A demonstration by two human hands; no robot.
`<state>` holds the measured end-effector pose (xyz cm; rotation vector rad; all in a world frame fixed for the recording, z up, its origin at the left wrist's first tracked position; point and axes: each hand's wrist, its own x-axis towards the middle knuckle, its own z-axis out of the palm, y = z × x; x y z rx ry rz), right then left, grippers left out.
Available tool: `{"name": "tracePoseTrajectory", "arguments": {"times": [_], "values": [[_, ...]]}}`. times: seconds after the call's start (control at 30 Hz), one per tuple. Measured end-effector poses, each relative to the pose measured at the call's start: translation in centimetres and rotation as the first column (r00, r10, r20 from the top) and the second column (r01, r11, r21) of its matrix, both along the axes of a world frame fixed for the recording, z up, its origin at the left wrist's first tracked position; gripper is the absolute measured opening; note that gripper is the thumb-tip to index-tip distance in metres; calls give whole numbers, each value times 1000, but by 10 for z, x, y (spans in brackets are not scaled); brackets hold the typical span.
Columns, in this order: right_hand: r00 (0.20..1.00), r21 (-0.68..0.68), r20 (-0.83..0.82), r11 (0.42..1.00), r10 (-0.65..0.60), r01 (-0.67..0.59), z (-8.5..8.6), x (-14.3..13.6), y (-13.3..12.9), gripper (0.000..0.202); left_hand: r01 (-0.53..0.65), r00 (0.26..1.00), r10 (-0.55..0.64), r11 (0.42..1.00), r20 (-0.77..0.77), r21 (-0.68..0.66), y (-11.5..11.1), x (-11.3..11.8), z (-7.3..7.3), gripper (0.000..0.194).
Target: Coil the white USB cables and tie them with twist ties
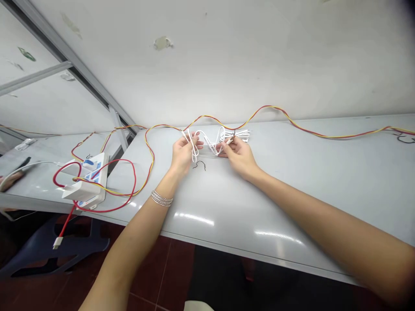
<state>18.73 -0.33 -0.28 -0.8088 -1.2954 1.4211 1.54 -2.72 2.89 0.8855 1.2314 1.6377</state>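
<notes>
Both of my hands are over the grey tabletop (207, 194), near its back edge. Fingers of my left hand (183, 153) pinch a white cable (195, 152), which hangs in a narrow loop beside them. My right hand (238, 156) is closed on the white cable's other part, with a small white end (229, 141) at the fingertips. Between the hands the cable makes loose bends. Just behind my right hand lies a folded white cable bundle (244, 134) with a dark tie. A thin black twist tie (200, 163) rests below my left hand.
A red and yellow wire pair (285, 114) runs along the wall. At left, a white power strip (103, 172) holds plugs, with a red cable (134, 172) looped around. Another person's hand (11, 180) is at the far left, near a dark phone. A blue stool (87, 242) stands below.
</notes>
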Motion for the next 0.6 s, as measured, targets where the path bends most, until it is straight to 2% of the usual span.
{"name": "tracePoseTrajectory", "arguments": {"times": [0.17, 0.37, 0.6], "values": [[1000, 58, 15, 998, -7, 6, 0, -1, 0, 42, 23, 999, -24, 1000, -49, -17, -1, 2, 0, 23], [996, 165, 81, 986, -40, 26, -3, 0, 2, 29, 54, 995, -55, 998, -84, -22, -2, 5, 0, 26], [998, 117, 45, 993, -33, 28, 0, -1, 1, 38, 57, 992, -60, 998, -113, -30, -2, 4, -1, 28]]}}
